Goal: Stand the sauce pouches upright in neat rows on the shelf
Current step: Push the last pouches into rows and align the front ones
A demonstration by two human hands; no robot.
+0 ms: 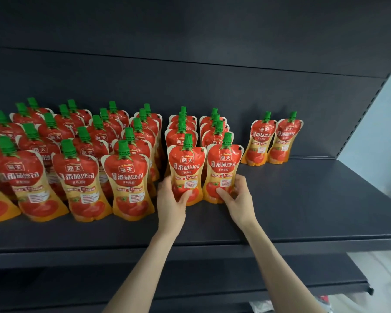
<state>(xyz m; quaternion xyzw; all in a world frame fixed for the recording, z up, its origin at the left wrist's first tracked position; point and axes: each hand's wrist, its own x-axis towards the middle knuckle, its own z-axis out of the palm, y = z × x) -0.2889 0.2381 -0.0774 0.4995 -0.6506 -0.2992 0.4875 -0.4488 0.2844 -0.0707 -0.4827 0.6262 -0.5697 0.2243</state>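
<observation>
Two bare hands set tomato sauce pouches on a dark shop shelf (303,199), one pouch in each. The left hand (171,199) grips the lower half of the left front pouch (186,175), thumb across its face and fingers curled behind. The right hand (237,197) holds the right front pouch (224,170) the same way, low on its body. Both pouches stand upright, just beside each other, each heading a file that runs back toward the rear panel (190,75); four green caps show in each file, counting the held ones. Well apart to the right, a pair of pouches (261,141) stands side by side against the rear panel. To the left, a larger block of pouches (127,181) stands in files of about five, leaning slightly; some eighteen green caps can be counted there, and more pouches are cut off at the frame's left edge. Every pouch faces forward, red and yellow with a tomato pictured near the base.
</observation>
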